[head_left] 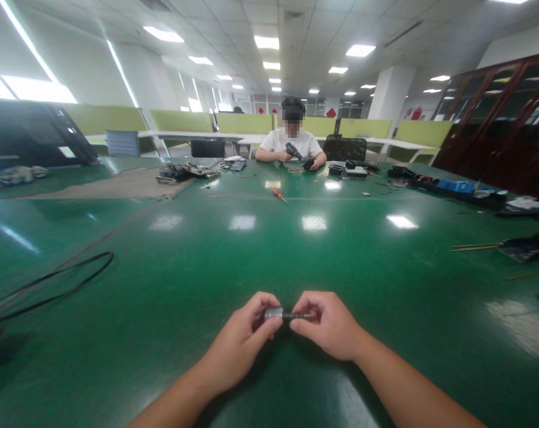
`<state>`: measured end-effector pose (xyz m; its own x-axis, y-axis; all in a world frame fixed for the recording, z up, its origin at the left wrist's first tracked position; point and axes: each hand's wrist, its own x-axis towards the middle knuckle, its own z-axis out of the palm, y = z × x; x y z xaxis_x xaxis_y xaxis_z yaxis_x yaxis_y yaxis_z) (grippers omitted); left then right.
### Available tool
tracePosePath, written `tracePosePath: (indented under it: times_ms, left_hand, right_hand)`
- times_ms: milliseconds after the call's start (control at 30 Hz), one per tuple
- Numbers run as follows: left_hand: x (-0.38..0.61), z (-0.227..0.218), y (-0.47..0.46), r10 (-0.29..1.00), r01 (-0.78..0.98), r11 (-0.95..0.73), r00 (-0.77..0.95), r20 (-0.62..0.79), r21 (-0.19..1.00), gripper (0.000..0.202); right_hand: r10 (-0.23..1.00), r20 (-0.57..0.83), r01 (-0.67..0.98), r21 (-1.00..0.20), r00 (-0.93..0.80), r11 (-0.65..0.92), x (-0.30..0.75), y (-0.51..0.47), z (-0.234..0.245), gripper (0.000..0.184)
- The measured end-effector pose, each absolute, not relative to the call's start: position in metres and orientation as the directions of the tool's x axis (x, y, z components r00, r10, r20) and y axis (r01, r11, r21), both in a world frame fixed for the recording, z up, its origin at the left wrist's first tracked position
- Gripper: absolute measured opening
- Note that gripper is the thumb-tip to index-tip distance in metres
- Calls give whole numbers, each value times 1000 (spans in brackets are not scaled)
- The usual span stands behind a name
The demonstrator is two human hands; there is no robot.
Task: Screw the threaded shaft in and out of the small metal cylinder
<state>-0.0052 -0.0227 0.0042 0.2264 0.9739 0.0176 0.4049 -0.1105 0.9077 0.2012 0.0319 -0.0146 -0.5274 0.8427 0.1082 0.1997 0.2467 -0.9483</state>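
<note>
Both my hands meet low in the middle of the picture, just above the green table. My left hand pinches a small silver cylindrical piece between thumb and fingers. My right hand is closed on the dark threaded shaft that sticks out of that silver piece. The two parts sit in line as one small bolt-like part held between both hands. Fingers hide the far end of the shaft.
A black cable loops across the table at my left. Across the table sits another person in a white shirt, holding a dark tool. An orange-handled screwdriver, boxes and loose parts lie near them. Dark items rest at the right edge.
</note>
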Motion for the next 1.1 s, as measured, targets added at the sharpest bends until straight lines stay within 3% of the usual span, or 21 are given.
tracePosePath:
  times_ms: [1100]
  left_hand:
    - [-7,-1,-22,976,343,-85,219,8,936,17]
  right_hand:
    - [855,151,204,-937,-495,283,207,33,-14,8]
